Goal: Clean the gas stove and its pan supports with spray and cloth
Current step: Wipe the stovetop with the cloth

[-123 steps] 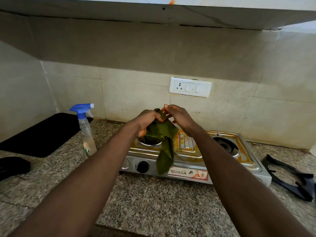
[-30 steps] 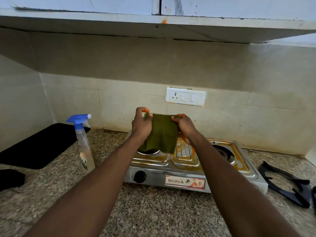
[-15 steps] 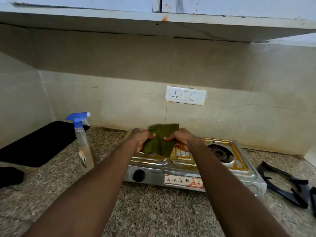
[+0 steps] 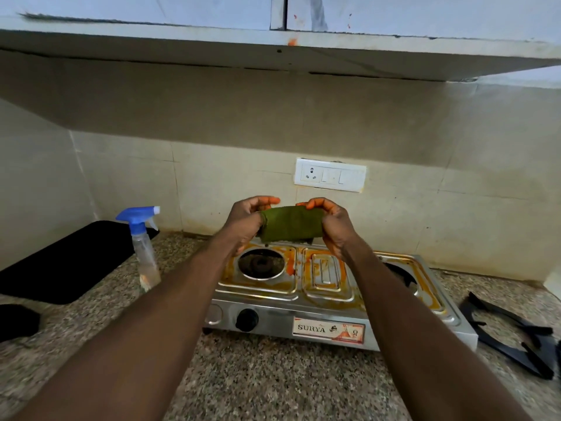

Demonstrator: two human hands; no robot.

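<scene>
A green cloth (image 4: 290, 223), folded into a short band, is held in the air above the back of the stove. My left hand (image 4: 247, 221) grips its left end and my right hand (image 4: 332, 226) grips its right end. Below them stands the steel two-burner gas stove (image 4: 318, 299), its top streaked with orange stains and both burners bare. The black pan supports (image 4: 516, 335) lie on the counter to the right of the stove. A clear spray bottle (image 4: 144, 250) with a blue trigger stands upright left of the stove.
The stove sits on a speckled granite counter (image 4: 273, 384). A black mat (image 4: 66, 262) lies at the back left, with a dark object (image 4: 16, 322) at the left edge. A white socket plate (image 4: 330, 175) is on the tiled wall, under an overhanging shelf (image 4: 273, 47).
The cloth hung loose from both hands at first. It has since been folded down into a shorter band, held stretched between both hands at about the same height.
</scene>
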